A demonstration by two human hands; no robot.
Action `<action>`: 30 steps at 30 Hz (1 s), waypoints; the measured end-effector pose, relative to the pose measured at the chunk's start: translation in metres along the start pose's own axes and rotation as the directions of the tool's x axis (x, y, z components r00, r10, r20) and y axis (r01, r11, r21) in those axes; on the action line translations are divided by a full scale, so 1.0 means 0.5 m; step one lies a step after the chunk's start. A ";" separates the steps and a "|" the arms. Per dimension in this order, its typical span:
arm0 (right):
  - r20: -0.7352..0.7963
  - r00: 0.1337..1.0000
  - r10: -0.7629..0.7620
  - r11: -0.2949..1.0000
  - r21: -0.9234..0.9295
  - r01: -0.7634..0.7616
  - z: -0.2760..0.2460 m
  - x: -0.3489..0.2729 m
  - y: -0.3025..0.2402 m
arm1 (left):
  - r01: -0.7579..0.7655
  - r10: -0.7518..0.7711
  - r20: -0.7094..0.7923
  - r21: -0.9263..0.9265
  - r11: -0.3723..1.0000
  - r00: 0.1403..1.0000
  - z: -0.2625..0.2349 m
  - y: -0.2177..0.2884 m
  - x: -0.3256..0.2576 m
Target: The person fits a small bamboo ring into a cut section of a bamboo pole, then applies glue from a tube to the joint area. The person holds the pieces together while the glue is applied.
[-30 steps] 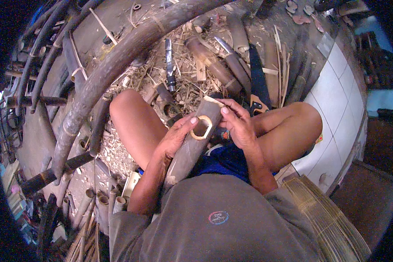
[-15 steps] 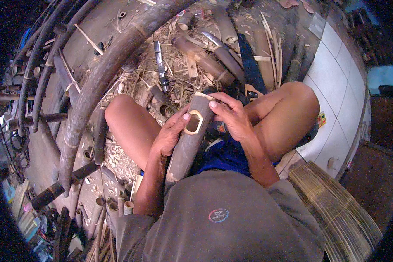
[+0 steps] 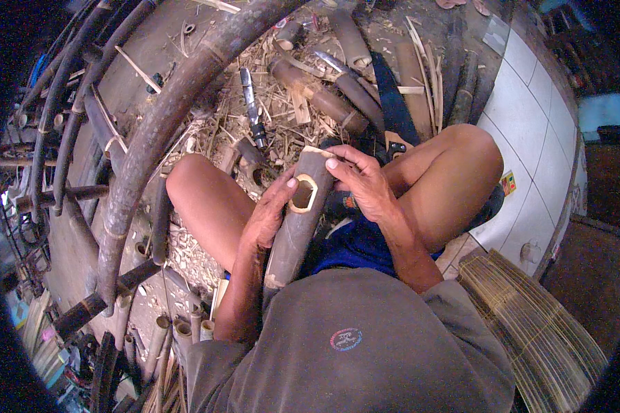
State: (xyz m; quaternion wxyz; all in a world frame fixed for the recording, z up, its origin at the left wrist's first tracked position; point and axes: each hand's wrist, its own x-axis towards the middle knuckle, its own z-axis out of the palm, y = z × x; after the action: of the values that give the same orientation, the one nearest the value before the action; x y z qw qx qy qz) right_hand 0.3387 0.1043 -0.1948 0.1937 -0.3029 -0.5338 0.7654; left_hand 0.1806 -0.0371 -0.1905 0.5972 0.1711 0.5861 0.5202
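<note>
Head view: your left hand [image 3: 272,217] grips the dark bamboo pole [image 3: 297,220] lying across your lap, thumb at its square hole; your right hand [image 3: 362,182] pinches its far end. Beyond, bamboo offcuts [image 3: 317,96] litter the floor.

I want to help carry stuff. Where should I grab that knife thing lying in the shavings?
Grab the knife-like tool by the dark, thicker handle end nearest the person's knee, coming from above. It lies flat on the bamboo shavings, so fingers can wrap around the handle. Stay off the shiny metal end, which is probably sharp. It looks clear of both hands.
</note>
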 end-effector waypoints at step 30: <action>-0.007 1.000 -0.007 0.998 -0.059 0.007 -0.006 0.004 0.017 | -0.253 0.238 0.090 0.402 0.880 0.967 0.014 0.041 0.012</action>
State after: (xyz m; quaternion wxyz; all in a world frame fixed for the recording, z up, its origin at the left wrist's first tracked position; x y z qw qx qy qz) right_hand 0.3391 0.1046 -0.2040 0.1892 -0.3094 -0.5565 0.7475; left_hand 0.1768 -0.0210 -0.1751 0.4881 0.3752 0.6444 0.4537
